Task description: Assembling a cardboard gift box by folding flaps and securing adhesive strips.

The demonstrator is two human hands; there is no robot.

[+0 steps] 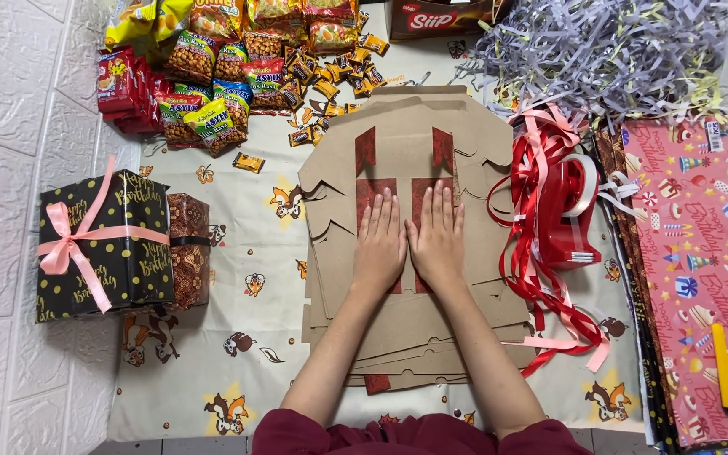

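A stack of flat brown cardboard box blanks (406, 337) lies on a patterned cloth in the middle of the head view. The top blank shows dark red printed panels (366, 150). My left hand (381, 238) and my right hand (437, 237) rest flat, side by side, palms down on the top blank, fingers together and pointing away from me. Neither hand holds anything.
A black dotted gift box with a pink ribbon (103, 244) stands at the left, a brown patterned box (188, 249) beside it. Snack packets (229, 67) lie at the back left, shredded paper (608, 50) back right, red ribbon (554, 211) and wrapping paper (701, 278) at the right, with a yellow cutter (725, 368).
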